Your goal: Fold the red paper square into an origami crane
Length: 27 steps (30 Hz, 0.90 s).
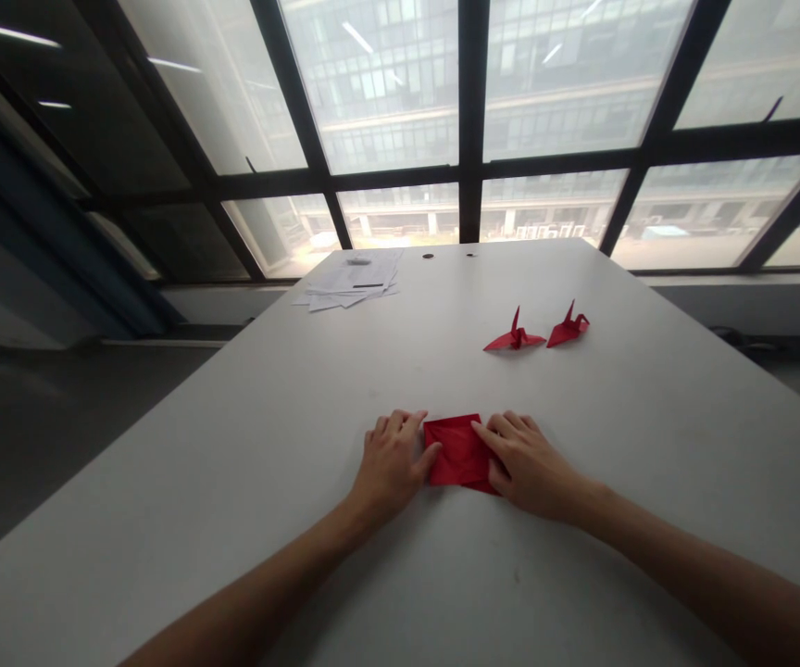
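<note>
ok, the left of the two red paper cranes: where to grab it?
Pinch the left crane by its upright point from above, across its two flat faces. Its wings lie low against the table, leaving little to get under.

The folded sheet [459, 451] at the near middle was thin red paper, matt and softly creased. The left crane [515, 337] and right crane [568, 329] farther off were the same matt red paper, sharply creased. The table [289, 398] had a smooth, pale grey top with a dull sheen. At the far left lay loose white paper sheets [353, 281]. The window frame [470, 120] looked like dark matt metal.
</note>
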Each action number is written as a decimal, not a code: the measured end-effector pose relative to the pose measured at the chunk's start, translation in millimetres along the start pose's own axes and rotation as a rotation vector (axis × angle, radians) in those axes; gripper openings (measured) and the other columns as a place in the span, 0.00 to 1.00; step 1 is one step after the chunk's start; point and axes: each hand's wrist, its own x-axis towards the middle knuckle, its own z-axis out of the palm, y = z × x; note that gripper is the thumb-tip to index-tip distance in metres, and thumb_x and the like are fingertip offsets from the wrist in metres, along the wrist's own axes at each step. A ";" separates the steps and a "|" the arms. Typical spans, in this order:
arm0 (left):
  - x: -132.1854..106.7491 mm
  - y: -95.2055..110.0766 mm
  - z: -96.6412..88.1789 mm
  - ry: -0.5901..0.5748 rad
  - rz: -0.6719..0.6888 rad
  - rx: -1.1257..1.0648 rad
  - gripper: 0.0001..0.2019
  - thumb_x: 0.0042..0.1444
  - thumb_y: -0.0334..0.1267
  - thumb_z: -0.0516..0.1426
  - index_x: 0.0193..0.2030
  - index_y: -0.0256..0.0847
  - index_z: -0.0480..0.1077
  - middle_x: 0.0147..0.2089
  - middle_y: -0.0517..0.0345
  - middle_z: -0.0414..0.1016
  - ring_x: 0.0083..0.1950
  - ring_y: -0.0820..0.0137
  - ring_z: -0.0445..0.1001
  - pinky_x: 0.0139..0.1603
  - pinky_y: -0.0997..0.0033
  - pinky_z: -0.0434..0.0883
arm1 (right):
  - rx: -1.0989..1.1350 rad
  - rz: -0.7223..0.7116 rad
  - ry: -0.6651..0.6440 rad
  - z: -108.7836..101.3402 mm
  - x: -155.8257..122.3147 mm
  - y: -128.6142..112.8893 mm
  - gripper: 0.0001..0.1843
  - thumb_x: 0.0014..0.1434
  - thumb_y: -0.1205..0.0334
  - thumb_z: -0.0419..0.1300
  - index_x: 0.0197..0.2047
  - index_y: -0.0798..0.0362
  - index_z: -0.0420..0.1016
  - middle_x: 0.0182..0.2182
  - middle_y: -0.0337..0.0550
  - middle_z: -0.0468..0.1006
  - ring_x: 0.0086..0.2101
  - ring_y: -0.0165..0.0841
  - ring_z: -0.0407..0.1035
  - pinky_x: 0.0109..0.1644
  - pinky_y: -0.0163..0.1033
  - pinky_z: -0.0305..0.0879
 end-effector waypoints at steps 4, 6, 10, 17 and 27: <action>5.4 -5.5 0.6 -0.021 -0.019 -0.031 0.13 0.61 0.46 0.60 0.51 0.46 0.75 0.46 0.52 0.74 0.50 0.58 0.70 0.53 0.57 0.65 | 0.001 -0.005 0.006 0.4 -0.2 0.1 0.25 0.58 0.70 0.55 0.60 0.57 0.69 0.47 0.52 0.73 0.47 0.43 0.63 0.55 0.48 0.58; 7.1 -6.6 -0.4 -0.019 -0.010 -0.066 0.12 0.59 0.42 0.62 0.49 0.47 0.76 0.46 0.54 0.74 0.49 0.59 0.70 0.53 0.58 0.65 | 0.003 -0.007 0.006 0.8 -0.4 -0.1 0.26 0.57 0.70 0.55 0.60 0.57 0.69 0.46 0.52 0.73 0.47 0.43 0.63 0.55 0.48 0.58; 7.0 -6.9 -1.4 -0.027 0.020 -0.113 0.12 0.56 0.39 0.65 0.47 0.47 0.76 0.45 0.56 0.75 0.49 0.60 0.71 0.53 0.59 0.66 | 0.004 -0.017 0.011 0.0 -1.1 0.0 0.26 0.57 0.70 0.56 0.60 0.56 0.69 0.46 0.52 0.73 0.47 0.43 0.63 0.55 0.48 0.59; 10.5 -10.8 3.4 -0.018 -0.087 -0.138 0.01 0.59 0.35 0.61 0.37 0.42 0.73 0.41 0.55 0.72 0.47 0.60 0.70 0.49 0.59 0.67 | -0.016 -0.087 0.067 -2.5 -0.1 4.4 0.20 0.59 0.72 0.57 0.53 0.48 0.75 0.43 0.48 0.73 0.45 0.41 0.63 0.55 0.48 0.57; 1.1 10.7 -8.0 0.073 0.002 -0.215 0.05 0.65 0.36 0.52 0.36 0.42 0.65 0.35 0.58 0.72 0.39 0.64 0.69 0.46 0.59 0.65 | 0.036 -0.136 0.051 0.7 3.3 0.5 0.10 0.65 0.70 0.56 0.43 0.50 0.78 0.38 0.44 0.75 0.40 0.36 0.65 0.48 0.42 0.59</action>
